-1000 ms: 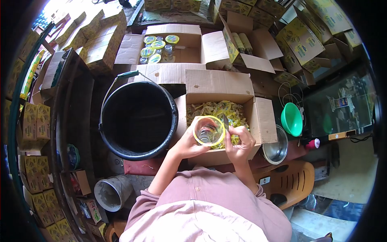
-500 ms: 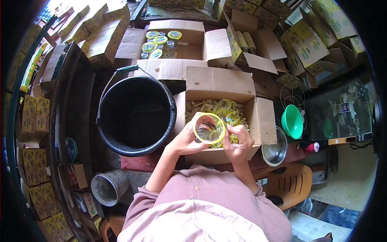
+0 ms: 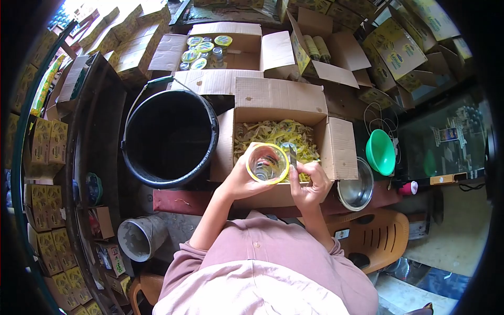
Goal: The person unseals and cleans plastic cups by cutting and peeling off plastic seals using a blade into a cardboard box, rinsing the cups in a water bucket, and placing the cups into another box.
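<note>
My left hand (image 3: 240, 176) is wrapped round a clear cup (image 3: 266, 164) with a yellow rim, its mouth tilted up toward me. Close beside the rim, my right hand (image 3: 311, 184) pinches a small dark blade (image 3: 292, 153) between thumb and fingers. Both hands are over the near edge of an open cardboard box (image 3: 281, 97), which holds a heap of yellow plastic scraps (image 3: 262, 131). Behind it, another open box (image 3: 226, 81) holds several cups (image 3: 205, 47) with yellow-green lids.
A large black bucket (image 3: 170, 139) stands left of the scrap box. To the right are a metal bowl (image 3: 356, 186) and a green bowl (image 3: 380, 152). A grey bucket (image 3: 140, 239) is at lower left, an orange chair (image 3: 375, 239) at lower right. Stacked cartons line both sides.
The view has shifted, so the boxes and black bucket appear slightly higher in it. Both hands keep their hold, with small shifts of the cup and blade.
</note>
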{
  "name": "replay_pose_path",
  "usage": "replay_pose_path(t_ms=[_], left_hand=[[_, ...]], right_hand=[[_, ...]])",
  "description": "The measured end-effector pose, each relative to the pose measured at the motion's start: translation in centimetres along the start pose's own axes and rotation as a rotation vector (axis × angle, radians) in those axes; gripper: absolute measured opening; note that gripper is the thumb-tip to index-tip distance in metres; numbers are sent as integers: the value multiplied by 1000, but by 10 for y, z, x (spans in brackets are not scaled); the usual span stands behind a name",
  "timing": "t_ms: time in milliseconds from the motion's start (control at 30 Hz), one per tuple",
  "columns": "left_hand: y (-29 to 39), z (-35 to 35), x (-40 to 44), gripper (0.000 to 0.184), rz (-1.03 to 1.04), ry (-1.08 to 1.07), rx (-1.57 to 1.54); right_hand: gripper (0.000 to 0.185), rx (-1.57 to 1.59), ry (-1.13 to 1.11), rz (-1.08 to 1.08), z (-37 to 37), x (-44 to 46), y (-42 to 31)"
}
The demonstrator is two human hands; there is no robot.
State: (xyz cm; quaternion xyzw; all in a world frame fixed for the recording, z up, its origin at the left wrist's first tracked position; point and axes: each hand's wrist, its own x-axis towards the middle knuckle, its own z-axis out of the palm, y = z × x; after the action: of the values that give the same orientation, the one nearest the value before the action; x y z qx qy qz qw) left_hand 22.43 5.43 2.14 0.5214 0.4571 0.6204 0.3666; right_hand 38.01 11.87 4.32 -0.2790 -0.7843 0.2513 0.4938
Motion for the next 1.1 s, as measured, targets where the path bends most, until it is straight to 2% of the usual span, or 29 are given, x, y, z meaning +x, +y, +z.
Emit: replay_pose_path(t_ms=[100, 233, 733, 1100], left_hand=[[2, 5, -1, 56, 44, 8, 7], [3, 14, -7, 60, -59, -39, -31], [7, 15, -1, 53, 34, -102, 30], [-2, 7, 6, 57, -23, -132, -50]], right_hand=[[16, 7, -12, -27, -7, -5, -1], [18, -10, 22, -74, -9, -3, -4], [21, -11, -26, -103, -18, 3, 3], [20, 22, -74, -117, -12, 15, 11]])
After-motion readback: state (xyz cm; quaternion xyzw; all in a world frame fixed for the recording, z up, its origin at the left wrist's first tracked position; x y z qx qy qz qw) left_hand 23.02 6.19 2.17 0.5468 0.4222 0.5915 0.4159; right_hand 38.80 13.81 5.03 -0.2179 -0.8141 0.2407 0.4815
